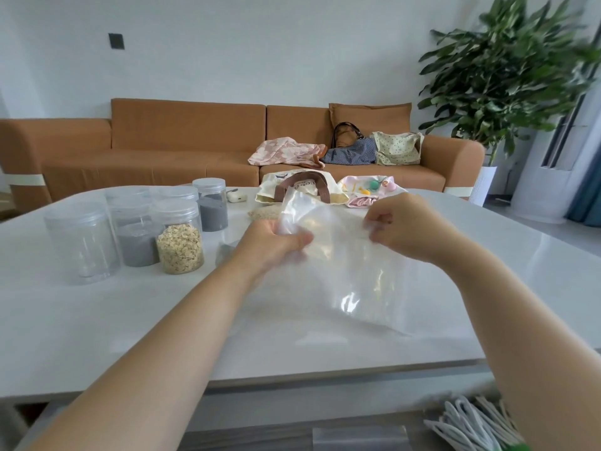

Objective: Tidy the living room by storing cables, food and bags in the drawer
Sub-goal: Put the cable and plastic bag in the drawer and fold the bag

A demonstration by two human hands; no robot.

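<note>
Currently we're on the food-bagging step, by our read: both hands hold a clear plastic bag (341,265) over the white table (97,320), and its lower end sags onto the tabletop. The left hand (276,239) grips the bag's upper left edge with curled fingers. The right hand (400,226) pinches the upper right edge, fingertips drawn together on the film. Both hands are motion-blurred, so we can't tell if the mouth is being pulled apart or pressed closed. The bag looks empty. A pale grainy heap (265,211), possibly oats, sits just behind the left hand. Left of the hands stands a group of jars, among them an oat jar (179,242), a grey-filled jar (136,236) and an empty jar (83,242). Below the table's near edge is what we take to be the open drawer (244,441), with white cables (471,424) already in it, so that part looks done. Food and bags are not yet stored: a tote (299,190) and a pink pouch (370,193) lie at the table's far side, with more bags on the sofa (162,151). For the next move we need the mouth open and held wide, one hand freed to load the food, then a seal before it goes down to the drawer. The film is thin and slippery, so a firm two-point hold matters.
</note>
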